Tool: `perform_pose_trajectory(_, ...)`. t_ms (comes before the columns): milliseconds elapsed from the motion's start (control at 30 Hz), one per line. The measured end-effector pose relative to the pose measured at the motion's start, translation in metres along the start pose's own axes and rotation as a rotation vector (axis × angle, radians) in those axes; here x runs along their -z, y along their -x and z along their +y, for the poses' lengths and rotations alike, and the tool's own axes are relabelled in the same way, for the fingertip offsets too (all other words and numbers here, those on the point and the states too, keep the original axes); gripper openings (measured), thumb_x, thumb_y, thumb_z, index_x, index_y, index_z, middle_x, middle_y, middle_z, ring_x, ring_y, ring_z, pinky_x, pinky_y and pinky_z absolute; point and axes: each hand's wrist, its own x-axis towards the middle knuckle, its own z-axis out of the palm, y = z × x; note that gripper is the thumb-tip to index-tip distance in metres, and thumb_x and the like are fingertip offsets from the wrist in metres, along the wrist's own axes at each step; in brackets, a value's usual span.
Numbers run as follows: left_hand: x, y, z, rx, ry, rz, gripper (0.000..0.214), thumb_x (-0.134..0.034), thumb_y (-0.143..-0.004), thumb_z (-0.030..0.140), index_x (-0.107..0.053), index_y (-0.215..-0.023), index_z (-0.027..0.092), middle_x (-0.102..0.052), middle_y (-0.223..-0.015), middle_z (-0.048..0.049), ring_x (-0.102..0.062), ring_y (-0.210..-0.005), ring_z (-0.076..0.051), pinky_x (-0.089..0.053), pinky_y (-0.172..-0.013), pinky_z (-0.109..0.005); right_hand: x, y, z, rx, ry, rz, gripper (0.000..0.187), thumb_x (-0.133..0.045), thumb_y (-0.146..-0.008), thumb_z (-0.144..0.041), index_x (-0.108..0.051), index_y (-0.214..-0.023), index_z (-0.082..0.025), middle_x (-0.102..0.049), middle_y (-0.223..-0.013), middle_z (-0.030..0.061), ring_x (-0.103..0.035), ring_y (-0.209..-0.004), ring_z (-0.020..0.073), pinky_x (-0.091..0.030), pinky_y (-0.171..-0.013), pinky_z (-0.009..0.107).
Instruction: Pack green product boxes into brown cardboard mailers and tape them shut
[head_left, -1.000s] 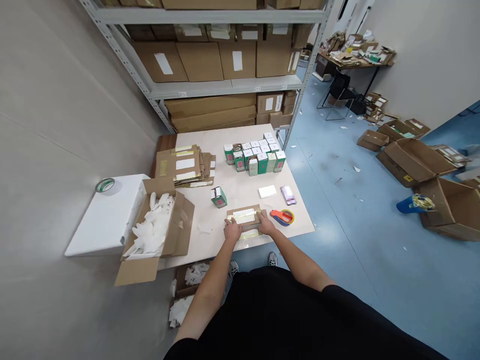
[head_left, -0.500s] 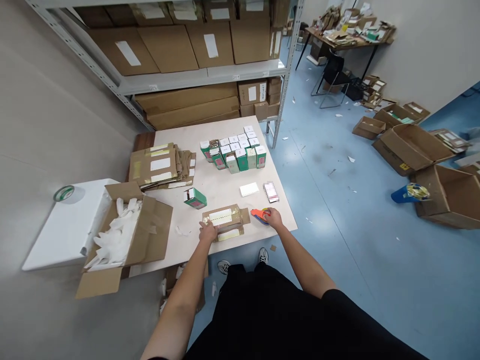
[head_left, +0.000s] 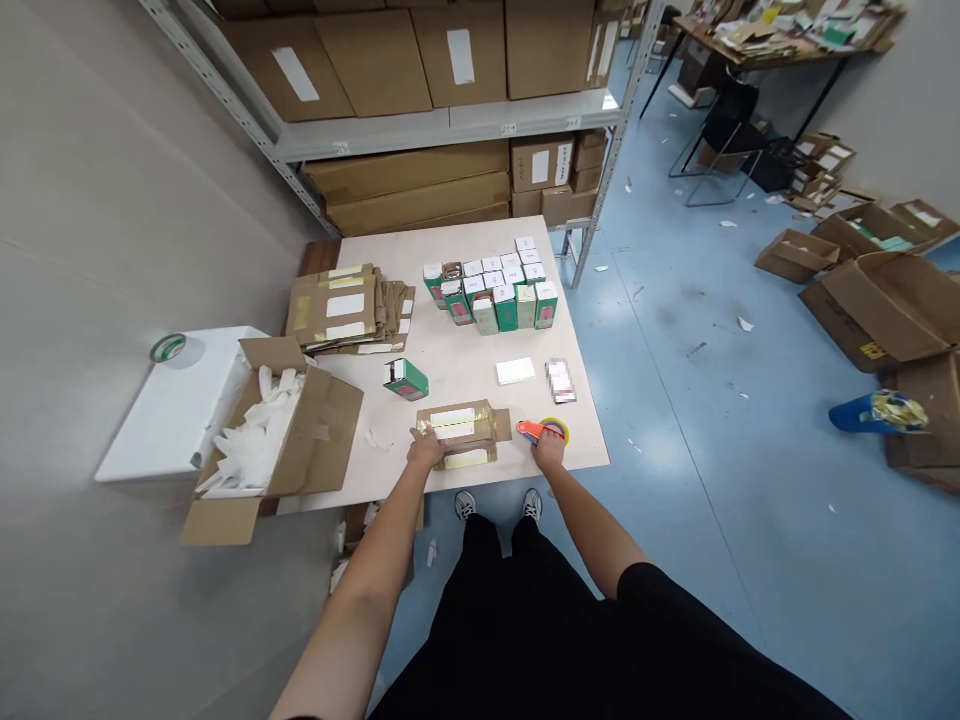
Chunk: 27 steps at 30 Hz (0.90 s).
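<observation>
Carton (head_left: 459, 424): lying near the table (head_left: 461, 365)'s front edge.
Left hand (head_left: 426, 447): resting on the carton's left end, finger closure unclear.
Right hand (head_left: 550, 449): gripping tape dispenser (head_left: 529, 430).
Carton risk: weak left-hand pressure could be letting it skid.

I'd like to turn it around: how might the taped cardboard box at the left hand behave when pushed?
The cardboard box would probably slide rather than roll, since it lies low with straight edges. Its end flap may bend easily, sticking out unsupported on the right. The taped patches could feel slippery, as they look shiny.
</observation>
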Motion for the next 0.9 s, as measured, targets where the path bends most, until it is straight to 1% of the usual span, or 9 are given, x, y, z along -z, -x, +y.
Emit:
perform_pose_trajectory(67, 0.000, 0.002, 0.001, 0.000, 0.005, 0.005, 0.081, -0.046, -0.097, 0.055, -0.027, -0.164, 0.014, -0.008, -0.172, -0.0280, -0.049, -0.142, -0.043, -0.046, -0.110, -0.052, -0.002, 0.002, 0.001, -0.028, 0.016, 0.034, 0.050, -0.058, -0.089, -0.024, -0.058, -0.136, -0.007, -0.064, -0.130, 0.0260, -0.057, -0.126, 0.0369, -0.039, -0.107, 0.050)
perform_pose_trajectory(167, 0.000, 0.006, 0.002, -0.012, 0.012, 0.019, 0.078, -0.045, -0.098, 0.054, -0.029, -0.163, 0.014, -0.010, -0.171, -0.0283, -0.050, -0.141, -0.042, -0.046, -0.110, -0.052, 0.005, 0.004, 0.007, -0.026, 0.012, 0.094, 0.050, -0.058, -0.088, -0.022, -0.060, -0.135, -0.007, -0.064, -0.127, 0.0259, -0.056, -0.122, 0.0378, -0.038, -0.106, 0.051)
perform_pose_trajectory(300, 0.002, 0.010, 0.004, 0.000, 0.032, 0.034, 0.077, -0.047, -0.097, 0.053, -0.031, -0.162, 0.014, -0.011, -0.171, -0.0279, -0.051, -0.140, -0.042, -0.046, -0.110, -0.052, 0.030, 0.009, 0.014, 0.022, 0.003, 0.198, 0.047, -0.055, -0.088, -0.019, -0.061, -0.133, -0.006, -0.060, -0.128, 0.0276, -0.050, -0.124, 0.0413, -0.032, -0.111, 0.055)
perform_pose_trajectory(433, -0.001, 0.014, 0.003, -0.010, 0.085, 0.054, 0.076, -0.047, -0.097, 0.053, -0.033, -0.162, 0.017, -0.013, -0.171, -0.0249, -0.049, -0.141, -0.040, -0.047, -0.109, -0.050, 0.055, 0.016, 0.000, 0.091, -0.005, 0.346, 0.041, -0.050, -0.090, -0.016, -0.062, -0.129, -0.008, -0.059, -0.125, 0.0237, -0.048, -0.122, 0.0393, -0.034, -0.109, 0.055)
perform_pose_trajectory(533, -0.008, 0.018, -0.001, -0.036, 0.156, 0.102, 0.073, -0.045, -0.098, 0.054, -0.035, -0.161, 0.020, -0.014, -0.173, -0.0208, -0.046, -0.143, -0.039, -0.047, -0.109, -0.050, 0.070, 0.025, -0.022, 0.233, -0.059, 0.417, 0.035, -0.050, -0.093, -0.018, -0.064, -0.125, -0.014, -0.061, -0.120, 0.0195, -0.050, -0.116, 0.0361, -0.040, -0.105, 0.052)
perform_pose_trajectory(667, -0.017, 0.019, -0.006, -0.074, 0.232, 0.175, 0.072, -0.045, -0.099, 0.053, -0.035, -0.161, 0.019, -0.014, -0.173, -0.0190, -0.044, -0.145, -0.038, -0.047, -0.111, -0.047, 0.083, 0.041, -0.068, 0.453, -0.257, 0.411, 0.029, -0.054, -0.096, -0.031, -0.067, -0.119, -0.019, -0.063, -0.120, 0.0157, -0.054, -0.113, 0.0327, -0.045, -0.102, 0.048)
perform_pose_trajectory(767, -0.019, 0.018, -0.008, -0.140, 0.249, 0.224, 0.071, -0.048, -0.098, 0.053, -0.036, -0.161, 0.022, -0.016, -0.173, -0.0159, -0.044, -0.144, -0.036, -0.046, -0.112, -0.044, 0.084, 0.051, -0.110, 0.502, -0.485, 0.330, 0.036, -0.063, -0.093, -0.046, -0.070, -0.116, -0.019, -0.067, -0.112, 0.0120, -0.059, -0.106, 0.0301, -0.051, -0.096, 0.043)
perform_pose_trajectory(833, -0.018, 0.017, -0.009, -0.178, 0.259, 0.248, 0.070, -0.050, -0.098, 0.052, -0.036, -0.161, 0.025, -0.018, -0.173, -0.0134, -0.046, -0.143, -0.035, -0.048, -0.110, -0.044, 0.079, 0.055, -0.134, 0.501, -0.600, 0.253, 0.042, -0.067, -0.089, -0.052, -0.071, -0.116, -0.019, -0.070, -0.108, 0.0091, -0.061, -0.101, 0.0283, -0.053, -0.092, 0.041)
perform_pose_trajectory(900, -0.017, 0.016, -0.009, -0.187, 0.268, 0.243, 0.070, -0.051, -0.097, 0.051, -0.036, -0.161, 0.027, -0.019, -0.173, -0.0126, -0.047, -0.142, -0.035, -0.050, -0.108, -0.044, 0.070, 0.056, -0.150, 0.487, -0.658, 0.165, 0.045, -0.069, -0.085, -0.054, -0.073, -0.115, -0.020, -0.072, -0.104, 0.0066, -0.062, -0.099, 0.0269, -0.054, -0.090, 0.039)
